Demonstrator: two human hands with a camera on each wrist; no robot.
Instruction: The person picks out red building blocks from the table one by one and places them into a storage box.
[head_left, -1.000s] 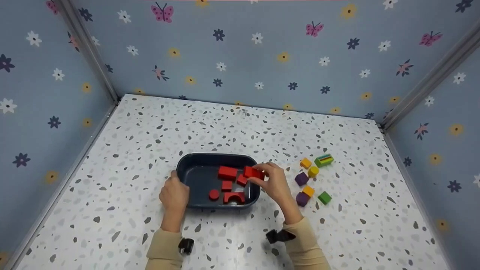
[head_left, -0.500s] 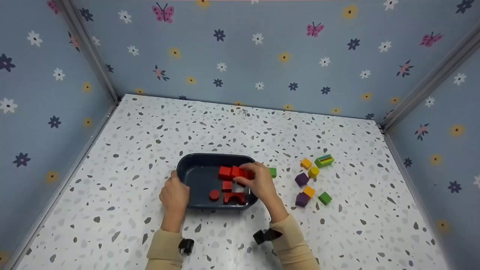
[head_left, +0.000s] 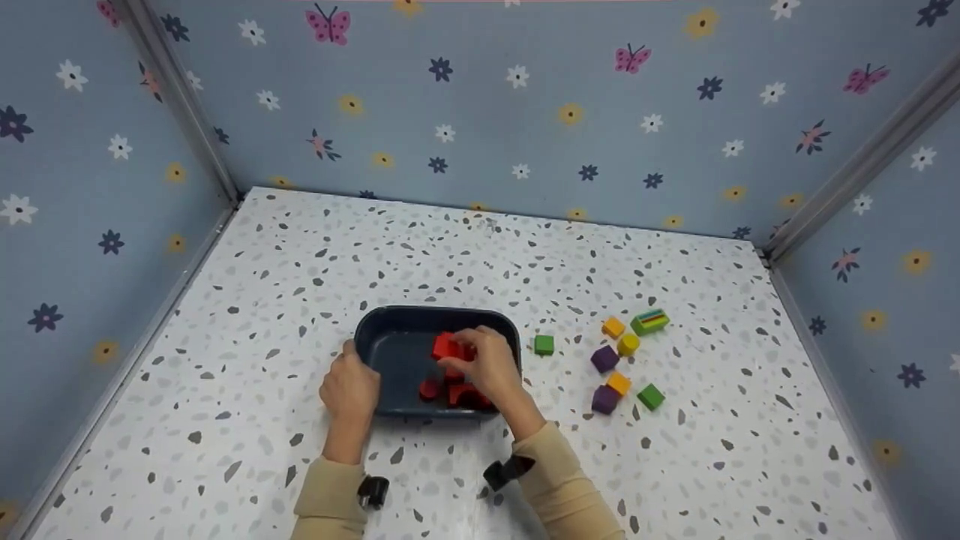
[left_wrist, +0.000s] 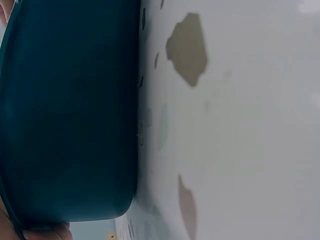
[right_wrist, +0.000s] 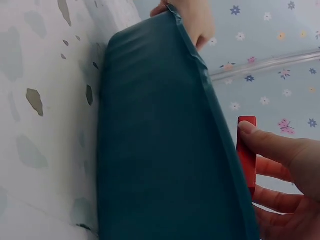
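Observation:
A dark blue rectangular tray (head_left: 397,373) stands on the speckled table. My left hand (head_left: 349,386) grips its left end; in the left wrist view, fingertips (left_wrist: 50,234) show past the tray's wall. Over the tray's right half, my right hand (head_left: 487,365) pinches a red block (head_left: 445,346) between thumb and fingers. The right wrist view shows that red block (right_wrist: 247,155) upright beyond the tray's rim. Below the hand, a red disc (head_left: 430,390) and a red arch block (head_left: 459,395) lie in the tray. Other red blocks there are partly hidden by the right hand.
Just right of the tray sits a green cube (head_left: 544,345). Farther right lie purple blocks (head_left: 605,359), orange cubes (head_left: 613,328), a yellow cylinder (head_left: 628,345), another green cube (head_left: 651,397) and a striped green block (head_left: 649,322). Patterned walls (head_left: 480,112) enclose the table.
My right hand has moved left across the tray, still pinching a red block. This uncovers the green cube beside the tray. My left hand stays on the tray's left end.

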